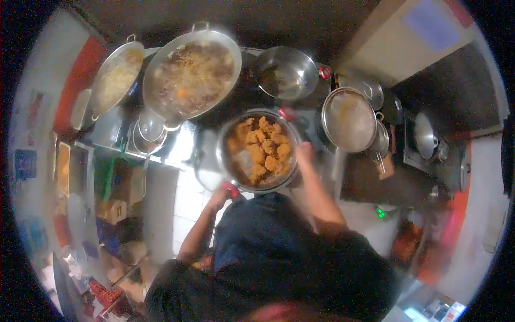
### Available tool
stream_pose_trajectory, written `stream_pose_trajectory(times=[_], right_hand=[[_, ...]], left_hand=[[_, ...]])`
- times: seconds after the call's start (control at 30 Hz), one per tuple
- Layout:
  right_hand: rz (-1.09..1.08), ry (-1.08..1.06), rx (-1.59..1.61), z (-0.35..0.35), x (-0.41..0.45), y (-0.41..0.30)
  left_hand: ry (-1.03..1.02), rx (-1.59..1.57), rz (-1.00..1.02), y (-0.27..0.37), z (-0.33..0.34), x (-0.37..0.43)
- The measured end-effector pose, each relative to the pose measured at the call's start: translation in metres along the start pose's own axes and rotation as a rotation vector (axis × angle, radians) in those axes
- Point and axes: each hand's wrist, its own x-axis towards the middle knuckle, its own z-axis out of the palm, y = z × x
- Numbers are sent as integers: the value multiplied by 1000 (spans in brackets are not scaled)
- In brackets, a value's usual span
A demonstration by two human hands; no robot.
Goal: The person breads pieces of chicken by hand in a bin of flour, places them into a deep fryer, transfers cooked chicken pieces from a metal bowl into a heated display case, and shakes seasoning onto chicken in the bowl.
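Note:
A round steel pot (pixel 222 161) with red handles is right in front of my body. Pieces of browned, battered fried food (pixel 265 151), probably chicken, are heaped inside it. My left hand (pixel 218 198) grips the red handle (pixel 231 189) at the pot's near left side. At the right rim is my right hand (pixel 304 152), blurred, its fingers closed against the edge and partly hidden. The pot's second red handle (pixel 286 113) shows at the far side, apart from my right hand.
Beyond stands a big two-handled wok (pixel 193 76) of bubbling oil. Another wok (pixel 118 78) is left of it. An open steel pot (pixel 287 72) and a pan of pale liquid (pixel 349 120) are towards the right. Strainers (pixel 151 133) lie by the left counter edge.

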Motion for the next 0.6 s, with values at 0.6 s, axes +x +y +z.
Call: stream_pose_trajectory(times=[0.6], right_hand=[[112,-567,846,42,11,-33]], left_hand=[[405,-162,-27,-44,1,-106]])
